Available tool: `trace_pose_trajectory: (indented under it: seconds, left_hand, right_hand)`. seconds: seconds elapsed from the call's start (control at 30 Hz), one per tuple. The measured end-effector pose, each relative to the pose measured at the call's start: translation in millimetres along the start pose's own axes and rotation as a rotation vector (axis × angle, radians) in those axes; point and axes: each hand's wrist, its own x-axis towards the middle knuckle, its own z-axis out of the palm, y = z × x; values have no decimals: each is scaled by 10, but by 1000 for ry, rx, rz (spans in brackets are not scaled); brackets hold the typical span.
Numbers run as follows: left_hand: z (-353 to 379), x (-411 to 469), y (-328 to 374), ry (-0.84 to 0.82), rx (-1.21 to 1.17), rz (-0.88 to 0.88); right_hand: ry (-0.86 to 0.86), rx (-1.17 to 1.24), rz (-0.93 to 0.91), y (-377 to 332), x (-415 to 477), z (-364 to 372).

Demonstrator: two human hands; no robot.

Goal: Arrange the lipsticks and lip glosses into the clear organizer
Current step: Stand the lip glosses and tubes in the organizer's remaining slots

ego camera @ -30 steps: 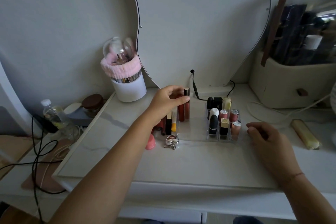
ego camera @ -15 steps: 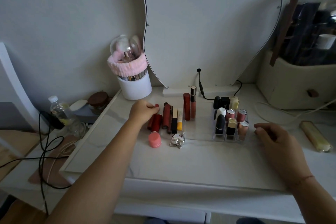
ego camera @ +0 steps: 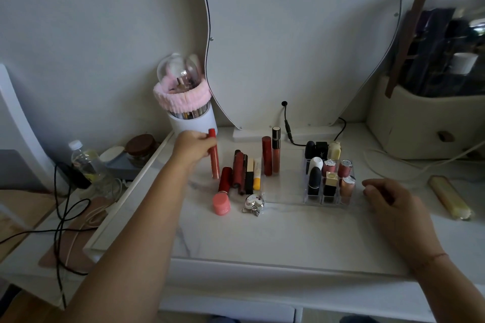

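holding a lip gloss with a red cap (ego camera: 214,157) in my left hand (ego camera: 193,148), i keep it almost upright, the fingers and thumb closed around its upper part. its lower end is close to the table (ego camera: 262,238), but i cannot tell if it touches. my right hand (ego camera: 391,202) rests on the table just beside the right wall of the clear organizer (ego camera: 287,187), the fingers loosely bent and with nothing in them.

the organizer sits in the middle of the table, nearer to the back edge. its right compartments hold several lipsticks (ego camera: 329,178) standing upright, some black, some pink, one cream. at its back left part a dark red tube (ego camera: 266,156) and a gloss with a black cap (ego camera: 276,149) stand side by side.

between the lip gloss i hold and the organizer, a small group of tubes (ego camera: 241,173) lies flat on the table, side by side. in front of them sit a round pink pot (ego camera: 221,204) and a silver charm (ego camera: 254,203). a white brush cup with a pink band (ego camera: 193,118) stands at the back left corner.
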Motion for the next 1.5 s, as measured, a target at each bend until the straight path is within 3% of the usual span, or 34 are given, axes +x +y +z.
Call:
trace_pose_trajectory:
  seconds: [0.2,0.4,0.67,1.5]
  left_hand:
    - [18,-435,870,-117,-251,345]
    - [438,-654,1253,-292,-196,496]
    - [843,-521,941,-327,-35,437]
    - [929,-409,344,-403,-28,327]
  right_hand:
    - [-8,18,12,5,-6,-10]
    - [6,31,29,19,7,0]
    - [-4,40,8,32,1,5]
    - [-9,22,7,59,19,25]
